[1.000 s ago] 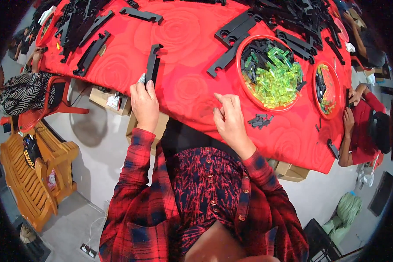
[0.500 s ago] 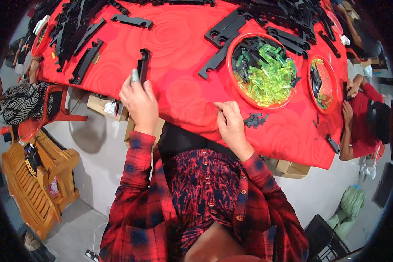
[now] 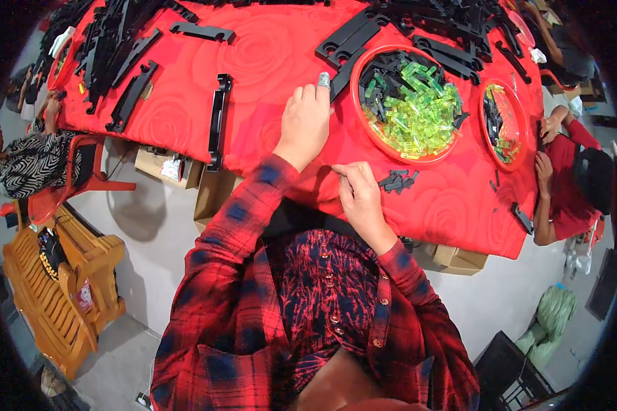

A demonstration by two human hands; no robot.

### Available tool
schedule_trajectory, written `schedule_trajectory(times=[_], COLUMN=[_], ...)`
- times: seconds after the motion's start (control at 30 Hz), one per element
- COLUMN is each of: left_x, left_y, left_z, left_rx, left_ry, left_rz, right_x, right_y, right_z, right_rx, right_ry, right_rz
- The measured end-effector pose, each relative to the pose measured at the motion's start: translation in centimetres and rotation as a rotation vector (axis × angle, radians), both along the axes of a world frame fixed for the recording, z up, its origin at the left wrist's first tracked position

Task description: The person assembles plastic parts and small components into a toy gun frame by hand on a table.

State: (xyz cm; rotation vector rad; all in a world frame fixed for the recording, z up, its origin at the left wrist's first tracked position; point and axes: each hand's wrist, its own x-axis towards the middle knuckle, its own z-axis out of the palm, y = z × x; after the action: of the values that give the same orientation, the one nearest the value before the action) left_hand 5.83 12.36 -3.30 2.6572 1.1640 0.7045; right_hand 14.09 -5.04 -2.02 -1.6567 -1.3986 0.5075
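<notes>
My left hand reaches across to the near end of a long black plastic bar beside the big bowl. A grey covering wraps one of its fingertips; the thumb is hidden, so whether it grips the bar is unclear. My right hand is at the table's front edge, its thumb and forefinger pinched together. Anything between them is too small to make out. Another black bar lies lengthwise to the left, its near end at the table edge. Beside my right hand is a little heap of small black pieces.
A red-rimmed bowl holds yellow-green clear pieces and black ones; a smaller red bowl stands farther right. Piles of black bars cover the far side of the red tablecloth. Other people sit at both sides, near a wooden bench.
My left hand has let go of the left-hand bar, which now lies along the table's front edge, and has moved right to the bar by the bowl. My right hand has barely moved.
</notes>
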Motion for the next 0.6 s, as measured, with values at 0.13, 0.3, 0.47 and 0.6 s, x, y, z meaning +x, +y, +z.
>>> schedule_trajectory(times=[0.13, 0.3, 0.47, 0.6], left_x=[-3.0, -7.2, -8.8, -9.8], left_y=[-1.8, -3.8, -5.3, -5.8], left_z=[1.3, 1.2, 2.3, 5.0], left_rx=[-0.114, -0.747, -0.882, -0.400], left_ry=[-0.122, -0.447, -0.531, -0.064], left_rz=[0.017, 0.079, 0.090, 0.107], right_x=[0.2, 0.4, 0.1, 0.0], right_y=[0.1, 0.1, 0.1, -0.1], right_z=[-0.3, 0.0, 0.3, 0.5], right_rx=[-0.024, -0.029, -0.045, -0.009], right_ry=[0.006, -0.013, 0.018, -0.002], right_rz=[0.025, 0.054, 0.061, 0.052])
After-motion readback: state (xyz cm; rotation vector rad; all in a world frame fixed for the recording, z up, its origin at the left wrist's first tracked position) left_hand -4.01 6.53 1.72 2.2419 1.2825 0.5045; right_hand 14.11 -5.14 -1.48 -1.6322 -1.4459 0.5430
